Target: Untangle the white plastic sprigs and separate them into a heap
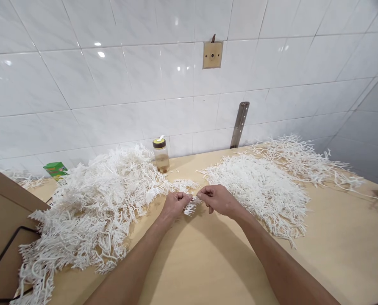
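The left grip (175, 204) has thumb and forefinger pinched together on a small, white, finely branched sprig of what looks like soft plastic (190, 208). The right grip (219, 200), just beside it, also has thumb and forefinger closed, seemingly on the sprig's near end; how much lies between those fingertips is too small to tell. The sprig is between the two, its fringed tips hanging just above or against the surface (208, 267); which, I cannot tell.

It should handle as something very light and springy, with thin side twigs likely to bend, snag or snap if tugged. The thicker stem seems the sounder place to pinch, close to where the twigs branch off.

Just behind the hands lies a low scatter of white branched bits (184, 185). To the left, a tall, loose mound of white feathery sprigs (96, 207) spreads toward the near edge; to the right is a flatter, denser heap of white thin-branched sprigs (255, 186), with a sparser tangle of longer off-white strands (303, 159) behind it. Tangling looks likely in all of these.

Farther back stands a clear jar with a dark-rimmed, yellow-green lid (162, 159), partly filled with liquid, and at left a small green printed carton (55, 170).
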{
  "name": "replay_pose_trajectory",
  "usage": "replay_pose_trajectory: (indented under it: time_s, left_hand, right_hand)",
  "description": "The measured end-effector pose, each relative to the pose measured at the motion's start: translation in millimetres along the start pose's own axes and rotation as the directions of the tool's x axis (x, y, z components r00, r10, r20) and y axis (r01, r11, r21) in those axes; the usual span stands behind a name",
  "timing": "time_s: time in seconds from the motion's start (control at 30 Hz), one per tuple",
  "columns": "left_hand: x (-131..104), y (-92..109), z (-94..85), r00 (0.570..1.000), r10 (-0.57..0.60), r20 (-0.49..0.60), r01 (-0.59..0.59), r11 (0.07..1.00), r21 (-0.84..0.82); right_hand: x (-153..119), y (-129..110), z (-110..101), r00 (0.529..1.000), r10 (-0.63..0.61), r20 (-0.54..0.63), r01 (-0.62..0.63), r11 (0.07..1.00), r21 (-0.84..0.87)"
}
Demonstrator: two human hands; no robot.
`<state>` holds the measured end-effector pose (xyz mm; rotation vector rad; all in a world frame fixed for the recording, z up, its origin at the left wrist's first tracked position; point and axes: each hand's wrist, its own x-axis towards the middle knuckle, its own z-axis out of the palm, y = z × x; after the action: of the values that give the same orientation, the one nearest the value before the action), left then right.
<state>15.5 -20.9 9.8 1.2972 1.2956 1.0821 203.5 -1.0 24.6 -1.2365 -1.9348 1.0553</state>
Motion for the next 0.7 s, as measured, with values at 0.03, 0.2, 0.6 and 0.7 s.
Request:
replay_pose_trajectory:
  time_s: [0.03,0.2,0.6,0.7]
  left_hand:
    - [0,0,-0.1,1.000,0.001,-0.001,-0.001,1.000,-0.003]
    - [0,-1,-0.2,1.000,0.024,-0.013,-0.023,1.000,0.016]
    - [1,-1,0.8,0.999,0.047,-0.014,-0.046,0.998,0.047]
    - [-2,-1,2.9,0.999,0.038,0.018,-0.039,0.998,0.041]
  right_hand:
    - [-1,0,-1,1.000,0.019,0.025,-0.020,0.999,0.028]
    - [-1,0,-1,0.996,0.075,0.052,-0.080,0.992,0.102]
    - [2,4,6,0.993,-0.095,-0.071,0.084,0.986,-0.145]
    - [5,6,14,0.969,-0.204,-0.139,0.144,0.924,-0.356]
